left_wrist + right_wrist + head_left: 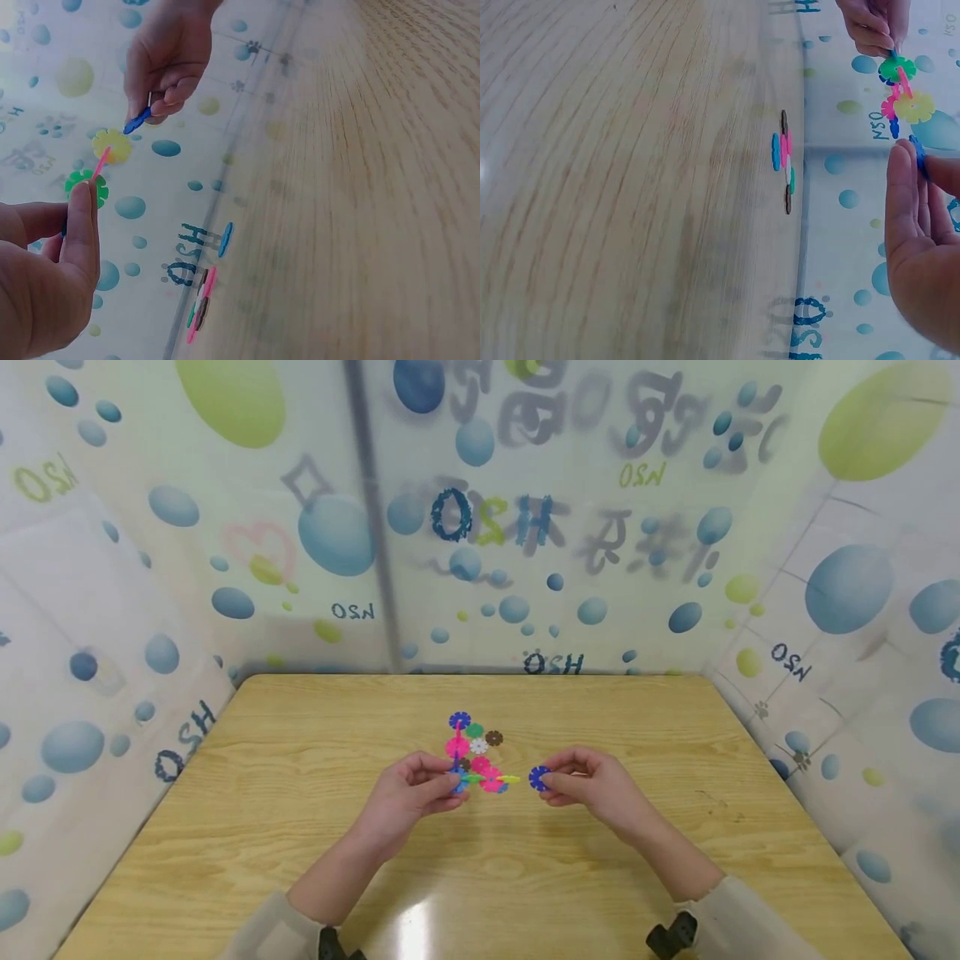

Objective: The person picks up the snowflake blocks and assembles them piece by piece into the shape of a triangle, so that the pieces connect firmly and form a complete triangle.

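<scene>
My left hand (414, 787) pinches one end of a joined string of notched plastic snowflake discs. From its light blue disc (458, 780) the string runs right through a green disc (86, 189) and a pink disc (491, 777) to a yellow disc (112, 146). Another branch in the head view goes away from me, through a pink disc (456, 747) up to a dark blue disc (460, 720). Between thumb and fingers my right hand (592, 783) holds a single dark blue disc (538, 778), apart from the yellow one by a small gap.
Several loose discs lie on the wooden table (300, 827) beyond the string, among them a green disc (475, 730), a white disc (478, 746) and a brown disc (493, 737). Patterned curtains (480, 610) stand behind the table and at both sides.
</scene>
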`<move>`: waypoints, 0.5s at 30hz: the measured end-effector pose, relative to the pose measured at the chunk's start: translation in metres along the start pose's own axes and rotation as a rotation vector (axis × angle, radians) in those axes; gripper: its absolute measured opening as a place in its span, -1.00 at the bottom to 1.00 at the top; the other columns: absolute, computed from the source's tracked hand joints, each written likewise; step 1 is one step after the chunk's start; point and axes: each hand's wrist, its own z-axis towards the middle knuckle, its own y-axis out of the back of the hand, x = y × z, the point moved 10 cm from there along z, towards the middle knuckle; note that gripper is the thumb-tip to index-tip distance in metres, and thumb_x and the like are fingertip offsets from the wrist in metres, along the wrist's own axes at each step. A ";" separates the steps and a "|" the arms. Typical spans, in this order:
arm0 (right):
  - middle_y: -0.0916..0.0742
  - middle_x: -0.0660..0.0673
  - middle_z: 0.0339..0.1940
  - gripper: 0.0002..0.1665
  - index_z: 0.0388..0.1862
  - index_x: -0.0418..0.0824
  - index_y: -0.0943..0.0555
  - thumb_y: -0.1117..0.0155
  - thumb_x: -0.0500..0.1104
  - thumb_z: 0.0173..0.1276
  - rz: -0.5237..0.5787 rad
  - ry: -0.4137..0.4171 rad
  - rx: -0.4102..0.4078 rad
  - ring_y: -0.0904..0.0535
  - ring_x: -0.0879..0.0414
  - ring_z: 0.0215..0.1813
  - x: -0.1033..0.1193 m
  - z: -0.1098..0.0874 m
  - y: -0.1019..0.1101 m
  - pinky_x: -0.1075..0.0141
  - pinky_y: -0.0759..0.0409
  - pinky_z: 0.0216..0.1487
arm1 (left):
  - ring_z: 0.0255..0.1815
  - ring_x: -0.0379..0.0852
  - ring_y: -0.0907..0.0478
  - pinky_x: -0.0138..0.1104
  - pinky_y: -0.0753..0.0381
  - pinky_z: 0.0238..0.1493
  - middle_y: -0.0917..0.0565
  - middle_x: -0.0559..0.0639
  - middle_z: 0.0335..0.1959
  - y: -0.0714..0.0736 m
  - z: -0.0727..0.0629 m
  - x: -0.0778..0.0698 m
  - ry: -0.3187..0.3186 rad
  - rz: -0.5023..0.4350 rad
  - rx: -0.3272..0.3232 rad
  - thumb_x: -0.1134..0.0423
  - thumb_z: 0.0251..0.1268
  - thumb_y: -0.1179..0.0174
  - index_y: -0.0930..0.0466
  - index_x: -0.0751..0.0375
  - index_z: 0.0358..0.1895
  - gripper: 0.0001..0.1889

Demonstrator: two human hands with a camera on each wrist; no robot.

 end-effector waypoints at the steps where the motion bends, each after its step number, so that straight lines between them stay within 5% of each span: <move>1: -0.83 -0.20 -0.01 -0.60 0.21 -0.44 -0.60 -0.42 -0.18 0.60 0.010 -0.001 -0.001 -0.86 0.04 -0.02 0.001 0.000 0.000 0.07 -0.89 0.14 | -0.07 -0.08 -0.86 -0.27 -0.87 0.14 -0.70 0.11 -0.09 0.000 0.000 0.000 0.000 -0.001 -0.001 0.47 0.62 -0.21 -0.46 0.54 0.26 -0.70; 15: -0.86 -0.18 -0.07 -0.62 0.19 -0.43 -0.59 -0.38 -0.17 0.63 0.074 -0.022 0.007 -0.88 0.06 -0.08 0.004 -0.003 -0.008 0.12 -0.91 0.06 | -0.10 -0.09 -0.87 -0.27 -0.88 0.12 -0.70 0.08 -0.11 -0.001 -0.001 -0.001 -0.001 -0.004 -0.003 0.49 0.62 -0.20 -0.47 0.53 0.24 -0.72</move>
